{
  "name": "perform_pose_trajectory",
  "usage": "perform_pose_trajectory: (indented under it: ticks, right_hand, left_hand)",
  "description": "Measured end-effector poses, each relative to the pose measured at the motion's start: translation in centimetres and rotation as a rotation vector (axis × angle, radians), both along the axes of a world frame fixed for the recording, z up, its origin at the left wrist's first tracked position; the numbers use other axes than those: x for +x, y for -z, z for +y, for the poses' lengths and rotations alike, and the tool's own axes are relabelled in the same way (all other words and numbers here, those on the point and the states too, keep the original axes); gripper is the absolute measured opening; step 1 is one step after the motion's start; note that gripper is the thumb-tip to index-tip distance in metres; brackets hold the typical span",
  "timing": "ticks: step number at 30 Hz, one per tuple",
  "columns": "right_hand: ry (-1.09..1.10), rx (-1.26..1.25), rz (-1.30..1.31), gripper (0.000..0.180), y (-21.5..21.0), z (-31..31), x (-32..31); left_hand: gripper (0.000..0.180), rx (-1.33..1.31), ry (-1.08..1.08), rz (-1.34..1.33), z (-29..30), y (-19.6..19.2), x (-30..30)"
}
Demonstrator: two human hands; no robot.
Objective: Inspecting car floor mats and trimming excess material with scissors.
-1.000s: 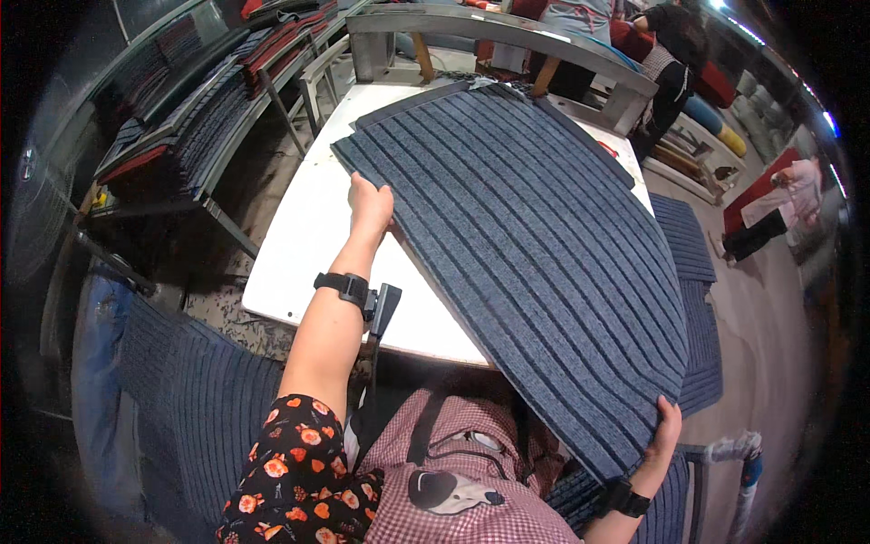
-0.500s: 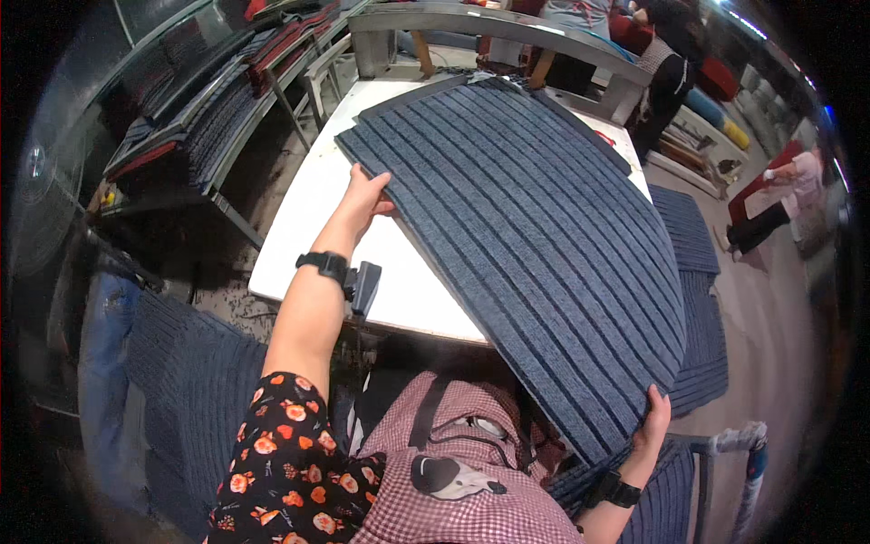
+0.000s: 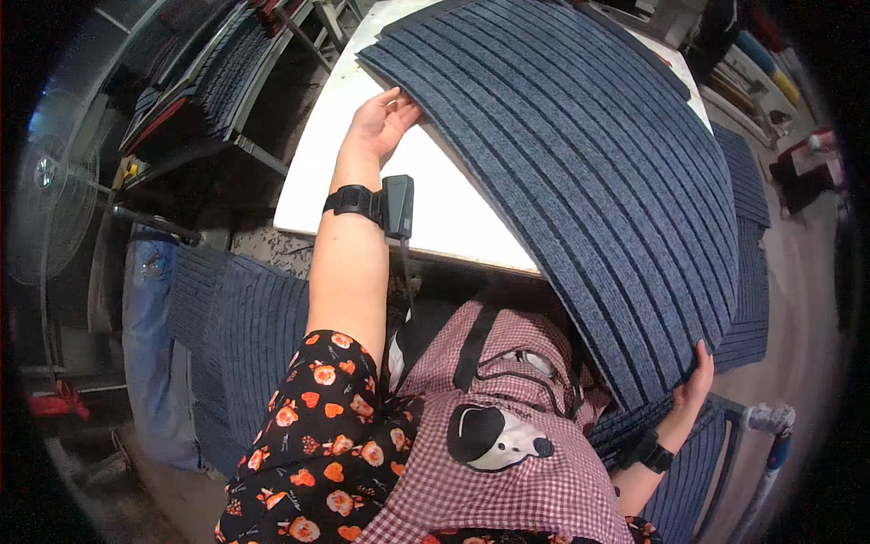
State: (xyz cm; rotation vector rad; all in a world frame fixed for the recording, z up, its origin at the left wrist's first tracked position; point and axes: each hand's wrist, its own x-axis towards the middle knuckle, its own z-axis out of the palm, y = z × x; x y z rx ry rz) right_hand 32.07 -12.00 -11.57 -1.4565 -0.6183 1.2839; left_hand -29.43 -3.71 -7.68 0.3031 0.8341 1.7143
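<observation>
A half-round blue-grey doormat (image 3: pixel 580 181) with dark ribs lies across the white table (image 3: pixel 313 177), its near right end sticking out past the table edge over my lap. Under its straight left edge are the fingertips of my left hand (image 3: pixel 384 125), palm turned up and fingers loosely apart. At the near right corner my right hand (image 3: pixel 696 379) grips the mat, thumb on top and the other fingers hidden beneath. More mat layers (image 3: pixel 675 77) show under its far curved side.
Stacked ribbed mats (image 3: pixel 748 227) stand right of the table, and more mats (image 3: pixel 249 335) hang or lie at lower left. A metal rack (image 3: pixel 245 145) with piled mats is at far left, near a fan (image 3: pixel 50 172). A wrapped metal rail (image 3: pixel 770 422) stands at lower right.
My view has tipped down, so the table and mat sit higher in the picture. The left hand's fingers have loosened at the edge; the right hand keeps hold of the same corner.
</observation>
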Motion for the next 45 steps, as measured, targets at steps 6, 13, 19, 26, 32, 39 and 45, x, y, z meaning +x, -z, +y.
perform_pose_trajectory:
  ticks: [6, 13, 19, 26, 32, 39, 45]
  right_hand:
    - [0.060, 0.019, -0.017, 0.042, 0.0, -0.3, -0.6]
    - [0.031, 0.054, 0.009, 0.044, -0.1, 0.0, -1.0]
    - [0.063, 0.048, -0.052, 0.044, 1.1, -0.1, 0.3]
    - [0.029, 0.143, -0.096, 0.043, -0.9, -0.6, 0.4]
    - [-0.133, 0.146, -0.156, 0.038, -2.0, -0.1, -0.4]
    - [-0.068, 0.197, -0.164, 0.042, -2.7, -0.5, -1.1]
    - [0.010, 0.161, -0.116, 0.040, -5.3, -0.2, -2.4]
  left_hand:
    - [0.023, -0.033, -0.010, 0.252, 0.2, 0.5, 0.2]
    - [0.022, -0.006, 0.001, 0.178, -0.1, 0.3, 0.1]
    - [0.022, 0.056, 0.010, 0.268, 0.1, -0.1, 1.4]
    - [0.033, -0.220, -0.169, 0.908, 1.3, 0.7, 3.9]
    - [0.026, -0.105, -0.122, 0.708, 0.1, 0.3, 3.0]
    - [0.040, -0.231, -0.060, 0.670, -1.4, -2.2, 6.8]
    - [0.059, -0.275, -0.108, 0.723, -1.2, -1.6, 7.2]
